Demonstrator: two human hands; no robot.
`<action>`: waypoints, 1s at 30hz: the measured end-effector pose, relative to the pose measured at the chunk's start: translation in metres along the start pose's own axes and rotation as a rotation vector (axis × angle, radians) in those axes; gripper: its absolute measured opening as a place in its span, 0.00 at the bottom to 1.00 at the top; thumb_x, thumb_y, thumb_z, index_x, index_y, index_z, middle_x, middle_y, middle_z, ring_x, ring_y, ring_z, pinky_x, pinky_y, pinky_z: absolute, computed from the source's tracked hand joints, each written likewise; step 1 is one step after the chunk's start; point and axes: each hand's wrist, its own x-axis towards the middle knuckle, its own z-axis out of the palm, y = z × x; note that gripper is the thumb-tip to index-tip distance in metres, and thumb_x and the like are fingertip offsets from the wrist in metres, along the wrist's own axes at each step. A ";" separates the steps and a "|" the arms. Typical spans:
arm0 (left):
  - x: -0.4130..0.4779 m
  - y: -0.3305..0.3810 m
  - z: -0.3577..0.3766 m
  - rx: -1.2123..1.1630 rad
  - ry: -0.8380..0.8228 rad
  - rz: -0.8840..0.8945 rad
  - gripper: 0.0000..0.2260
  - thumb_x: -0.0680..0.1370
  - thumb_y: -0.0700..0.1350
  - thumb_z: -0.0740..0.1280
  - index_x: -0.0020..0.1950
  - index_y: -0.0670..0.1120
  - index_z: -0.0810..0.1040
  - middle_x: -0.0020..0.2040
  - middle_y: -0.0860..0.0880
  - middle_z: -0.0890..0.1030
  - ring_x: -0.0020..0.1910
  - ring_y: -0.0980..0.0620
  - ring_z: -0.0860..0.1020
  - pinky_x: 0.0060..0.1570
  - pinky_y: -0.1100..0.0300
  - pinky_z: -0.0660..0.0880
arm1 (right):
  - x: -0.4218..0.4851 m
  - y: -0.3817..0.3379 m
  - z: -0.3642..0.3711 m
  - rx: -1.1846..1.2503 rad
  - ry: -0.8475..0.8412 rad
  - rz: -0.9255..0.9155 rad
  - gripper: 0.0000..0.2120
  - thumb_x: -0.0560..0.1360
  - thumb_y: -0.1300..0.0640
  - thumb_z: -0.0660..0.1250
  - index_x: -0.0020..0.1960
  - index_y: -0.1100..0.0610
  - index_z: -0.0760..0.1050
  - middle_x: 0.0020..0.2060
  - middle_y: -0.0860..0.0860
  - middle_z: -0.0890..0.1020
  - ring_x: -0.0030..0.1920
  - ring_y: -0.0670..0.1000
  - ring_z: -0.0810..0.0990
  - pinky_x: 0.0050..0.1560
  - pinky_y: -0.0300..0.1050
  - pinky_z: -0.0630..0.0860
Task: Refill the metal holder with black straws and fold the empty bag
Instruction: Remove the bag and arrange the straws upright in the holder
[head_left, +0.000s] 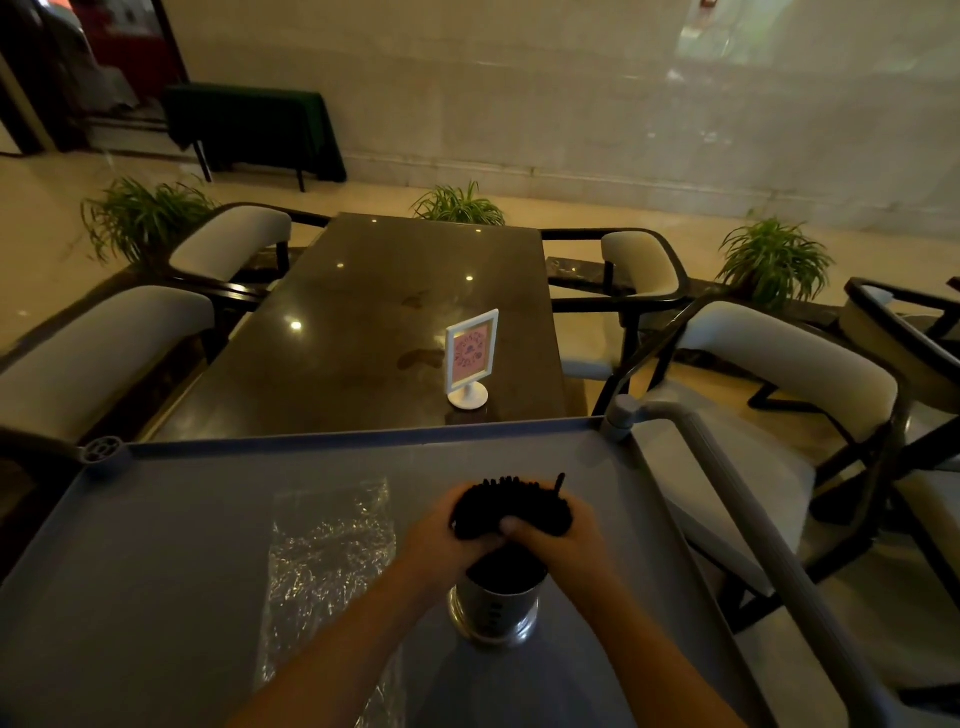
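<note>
Both hands, left and right, grip pressed around black straws above metal holder, clear bag flat just left of holder

The hands hide the straws' lower lengths.

Shiny metal holder, crinkled clear plastic bag, matt grey cart top.

1 head-worn wide-angle view looks forward and down, close over the grey bench, dining room beyond
</note>
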 end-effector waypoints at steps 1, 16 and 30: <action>-0.001 0.002 -0.002 -0.028 0.000 -0.005 0.24 0.68 0.44 0.78 0.62 0.53 0.76 0.58 0.52 0.81 0.59 0.52 0.79 0.59 0.52 0.79 | -0.001 -0.001 -0.001 0.018 -0.016 -0.003 0.25 0.68 0.57 0.76 0.64 0.47 0.75 0.56 0.47 0.81 0.56 0.46 0.80 0.58 0.49 0.80; 0.000 -0.005 0.003 -0.079 -0.035 -0.052 0.24 0.66 0.38 0.78 0.59 0.51 0.79 0.57 0.48 0.83 0.59 0.49 0.80 0.62 0.50 0.76 | 0.006 0.015 0.001 0.030 -0.091 0.034 0.19 0.66 0.56 0.77 0.56 0.50 0.77 0.51 0.50 0.85 0.54 0.48 0.83 0.58 0.49 0.79; 0.019 0.011 -0.005 -0.039 -0.183 0.001 0.33 0.68 0.32 0.76 0.66 0.56 0.71 0.58 0.58 0.77 0.58 0.60 0.76 0.48 0.71 0.77 | 0.021 -0.011 0.003 0.021 -0.076 -0.012 0.16 0.71 0.59 0.74 0.55 0.44 0.77 0.47 0.45 0.84 0.50 0.43 0.83 0.46 0.36 0.79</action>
